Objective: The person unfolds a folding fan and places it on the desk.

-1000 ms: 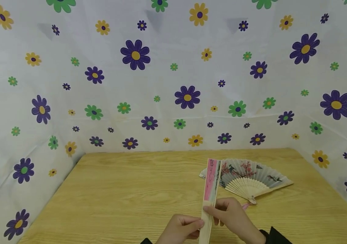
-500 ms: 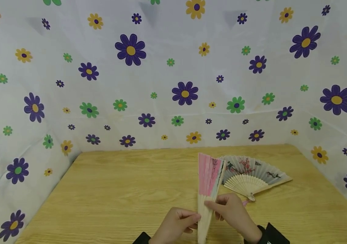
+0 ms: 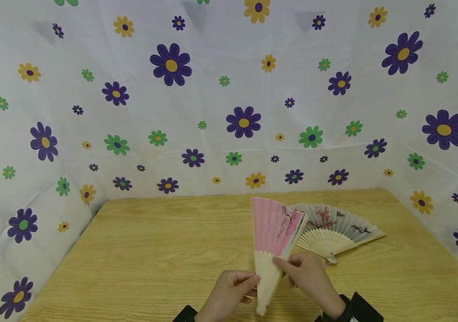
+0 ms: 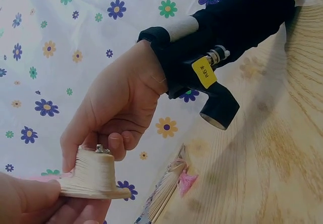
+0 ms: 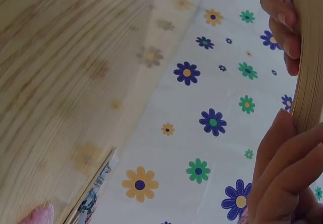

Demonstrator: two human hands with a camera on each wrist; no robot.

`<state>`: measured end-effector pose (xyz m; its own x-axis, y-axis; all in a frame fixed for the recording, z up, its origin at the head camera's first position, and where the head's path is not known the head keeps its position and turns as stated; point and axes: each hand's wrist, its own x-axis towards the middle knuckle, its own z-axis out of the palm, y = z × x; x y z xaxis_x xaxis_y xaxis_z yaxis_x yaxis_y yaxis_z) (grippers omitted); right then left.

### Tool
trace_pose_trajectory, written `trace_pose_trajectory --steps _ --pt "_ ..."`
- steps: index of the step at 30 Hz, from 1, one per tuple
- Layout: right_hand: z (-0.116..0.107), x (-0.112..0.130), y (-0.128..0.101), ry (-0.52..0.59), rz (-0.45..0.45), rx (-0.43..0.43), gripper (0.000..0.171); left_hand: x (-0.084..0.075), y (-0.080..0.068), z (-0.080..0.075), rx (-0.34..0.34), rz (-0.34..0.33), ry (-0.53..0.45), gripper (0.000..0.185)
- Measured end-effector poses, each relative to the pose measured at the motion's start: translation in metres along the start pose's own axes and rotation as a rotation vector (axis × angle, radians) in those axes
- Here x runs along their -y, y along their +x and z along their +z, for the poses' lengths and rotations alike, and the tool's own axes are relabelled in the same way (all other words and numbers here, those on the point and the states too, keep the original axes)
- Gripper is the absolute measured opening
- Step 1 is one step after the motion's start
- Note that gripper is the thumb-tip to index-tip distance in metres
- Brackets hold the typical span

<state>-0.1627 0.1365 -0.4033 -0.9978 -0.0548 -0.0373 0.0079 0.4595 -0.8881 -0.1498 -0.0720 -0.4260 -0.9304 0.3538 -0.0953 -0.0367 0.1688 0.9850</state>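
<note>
A pink folding fan (image 3: 268, 228) with pale wooden ribs is partly spread and held upright over the table. My left hand (image 3: 232, 291) pinches its left outer rib, thumb in front. On the opposite side, my right hand (image 3: 310, 278) grips the still-stacked ribs between thumb and fingers. The pivot end points down toward me; its metal rivet (image 4: 102, 148) shows in the left wrist view. Dark branch print and a grey strip run along the fan's right part. In the right wrist view the rib stack (image 5: 309, 67) stands edge-on between both hands.
A second folding fan (image 3: 327, 230), grey with blossom and bird print, lies spread on the wooden table (image 3: 164, 250) behind my right hand. Its pink tassel (image 4: 186, 182) shows in the left wrist view. White flower-printed cloth (image 3: 212, 103) encloses the back and sides.
The pink fan has gone from a nearly folded bundle to a partial spread, its left edge swinging left with my left hand. The head view has shifted slightly. The grey fan stays put.
</note>
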Motion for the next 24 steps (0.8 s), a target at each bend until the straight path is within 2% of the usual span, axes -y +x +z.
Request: trace_pose_trajectory --steps 8,18,24 --pt "-0.0021 -0.0017 0.0009 0.009 -0.018 -0.001 0.045 -0.0037 -0.001 -0.0008 -0.025 -0.01 -0.014 0.031" --pt "-0.0076 -0.0001 0.0045 0.01 0.007 -0.075 0.044 -0.0055 0.0015 -0.0031 -0.059 -0.02 -0.065 0.032" --pt "-0.0095 0.0009 0.0047 0.036 0.006 -0.096 0.045 -0.0071 -0.0013 -0.0031 -0.077 -0.02 -0.144 0.03"
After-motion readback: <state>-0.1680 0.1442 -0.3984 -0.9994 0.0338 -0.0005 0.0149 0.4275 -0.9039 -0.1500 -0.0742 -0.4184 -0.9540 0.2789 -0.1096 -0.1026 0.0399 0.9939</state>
